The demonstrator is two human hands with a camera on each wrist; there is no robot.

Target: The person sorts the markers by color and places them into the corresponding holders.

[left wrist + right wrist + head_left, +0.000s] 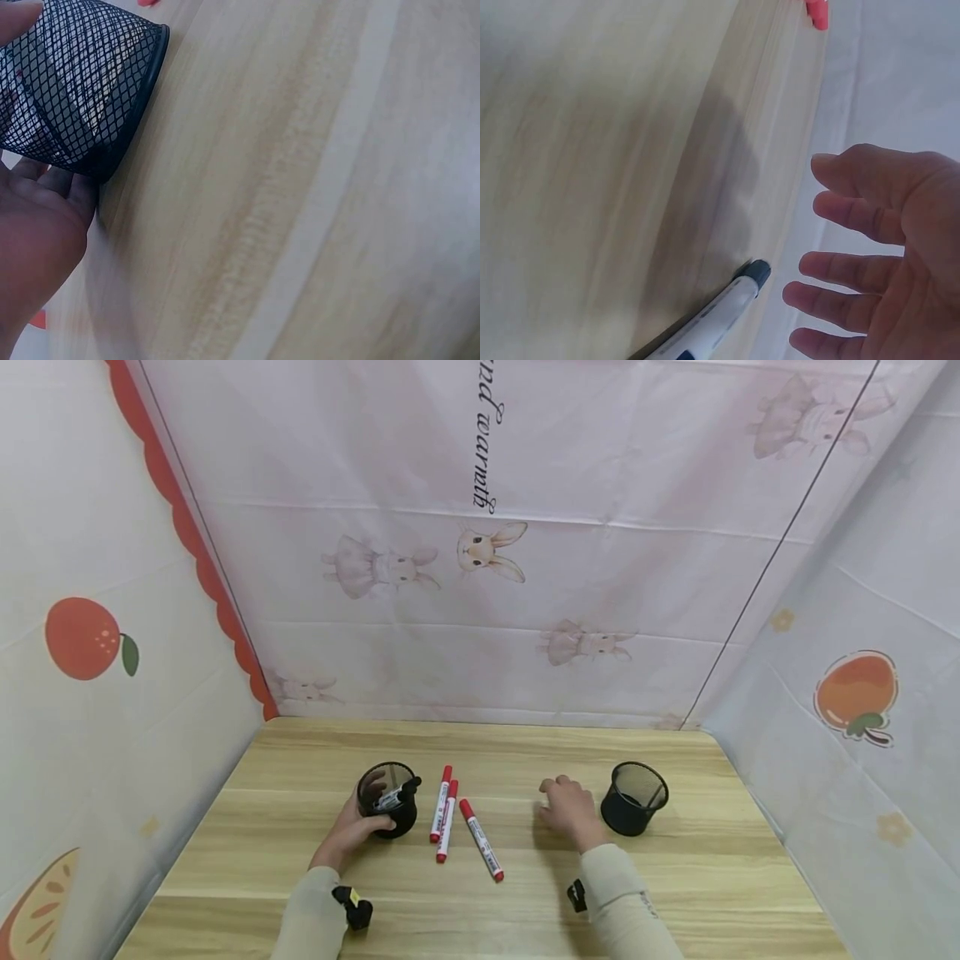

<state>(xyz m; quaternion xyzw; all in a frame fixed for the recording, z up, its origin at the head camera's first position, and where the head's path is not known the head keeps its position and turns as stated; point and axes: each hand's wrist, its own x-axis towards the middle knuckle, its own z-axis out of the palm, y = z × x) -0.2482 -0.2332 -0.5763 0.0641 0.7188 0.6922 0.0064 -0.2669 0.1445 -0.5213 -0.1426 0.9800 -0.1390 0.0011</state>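
Above the table (525, 914), grips the left cup (402, 817) with left hand (357, 832) and holds right hand (570, 808) empty, loosely spread, near 1 dark-capped marker (714, 321) lying there; seems ready for pick-up, likely needing a pinch next.

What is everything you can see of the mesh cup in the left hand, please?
The mesh cup is black and round, with a see-through lattice wall that looks like metal and a solid rim. It appears roughly upright, open at the top, left of the red-capped markers. The left hand grips its side. A black-capped white marker slants inside, its cap at the rim. Whether the cup touches the table is unclear.
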